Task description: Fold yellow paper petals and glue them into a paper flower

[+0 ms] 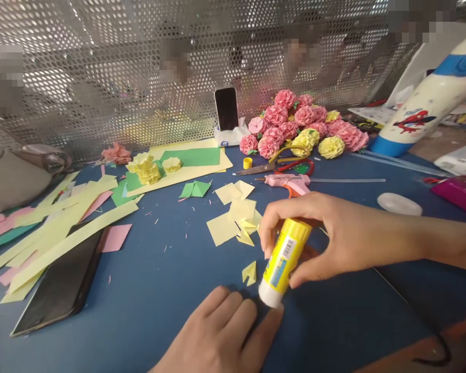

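Observation:
My right hand [314, 238] is closed around a yellow glue stick [285, 256], tilted with its white end down. That end is right by the thumb of my left hand [225, 331]. The left hand's fingers are curled low over the blue table [132, 290]; anything under or between them is hidden. Just beyond them lies a small folded yellow paper piece [250, 273]. Farther back are several pale yellow paper squares [222, 229] and a folded green paper [195, 189]. A yellow cap [247, 162] stands near the scissors [264, 168].
Pink and yellow paper flowers [279, 124] are heaped at the back beside an upright phone [227, 109]. A pink glue gun [287, 181] lies in front. Paper strips [73, 233] cover a dark phone [62, 285] at left. A bottle [423, 103] stands at right; a perforated metal panel [132, 67] closes the back.

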The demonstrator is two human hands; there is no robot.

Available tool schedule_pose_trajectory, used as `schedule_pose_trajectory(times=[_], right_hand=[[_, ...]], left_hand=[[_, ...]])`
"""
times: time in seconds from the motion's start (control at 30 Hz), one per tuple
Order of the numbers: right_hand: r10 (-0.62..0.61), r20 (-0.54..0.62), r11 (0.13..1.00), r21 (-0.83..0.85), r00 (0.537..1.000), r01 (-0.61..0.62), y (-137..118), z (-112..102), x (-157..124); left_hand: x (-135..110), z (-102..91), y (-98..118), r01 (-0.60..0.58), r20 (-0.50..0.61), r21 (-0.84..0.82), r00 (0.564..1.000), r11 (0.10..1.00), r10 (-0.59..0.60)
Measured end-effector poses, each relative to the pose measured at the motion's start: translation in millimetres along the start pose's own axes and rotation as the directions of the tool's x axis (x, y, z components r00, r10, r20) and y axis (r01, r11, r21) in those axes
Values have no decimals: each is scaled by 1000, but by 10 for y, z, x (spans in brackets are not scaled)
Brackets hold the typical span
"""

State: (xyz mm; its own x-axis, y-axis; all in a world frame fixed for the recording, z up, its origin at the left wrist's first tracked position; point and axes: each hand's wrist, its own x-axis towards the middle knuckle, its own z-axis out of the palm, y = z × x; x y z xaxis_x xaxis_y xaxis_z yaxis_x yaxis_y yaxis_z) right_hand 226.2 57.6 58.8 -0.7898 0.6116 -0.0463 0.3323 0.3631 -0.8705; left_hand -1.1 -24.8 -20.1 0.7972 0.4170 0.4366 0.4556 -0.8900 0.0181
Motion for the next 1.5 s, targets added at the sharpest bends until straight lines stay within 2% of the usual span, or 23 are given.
schedule_pose_trajectory(times=[0.17,0.3,0.37,0.47,0.6,0.83,1.03,1.23,1.5], right_hand=[[-36,1,949,314,999,34,82,90,22],[-44,58,919,393,997,18,132,95,54],[-50,54,947,321,997,30,142,90,65],[-81,61,989,129,995,72,141,98,64],[-35,107,999,-21,994,37,116,139,43],[-48,141,992,-108,989,64,119,224,33],[-160,148,957,-217,976,190,119,298,17],[-234,135,949,-186,963,256,170,347,10],[-149,170,943,-270,974,192,105,324,1]], left_hand=[[-9,11,10,6,12,-30,1000,1000,-6],[-22,31,8,3,-3,-30,1000,1000,-3],[-25,32,6,-3,2,-21,1000,1000,3],[-28,31,2,-10,5,-18,1000,1000,10],[-33,41,-3,-7,-7,-25,1000,1000,7],[-37,41,16,1,-17,-22,1000,1000,-1],[-31,40,20,14,-7,-25,1000,1000,-15],[-14,52,24,13,-19,-22,1000,1000,-13],[-32,41,13,2,-3,-26,1000,1000,-3]])
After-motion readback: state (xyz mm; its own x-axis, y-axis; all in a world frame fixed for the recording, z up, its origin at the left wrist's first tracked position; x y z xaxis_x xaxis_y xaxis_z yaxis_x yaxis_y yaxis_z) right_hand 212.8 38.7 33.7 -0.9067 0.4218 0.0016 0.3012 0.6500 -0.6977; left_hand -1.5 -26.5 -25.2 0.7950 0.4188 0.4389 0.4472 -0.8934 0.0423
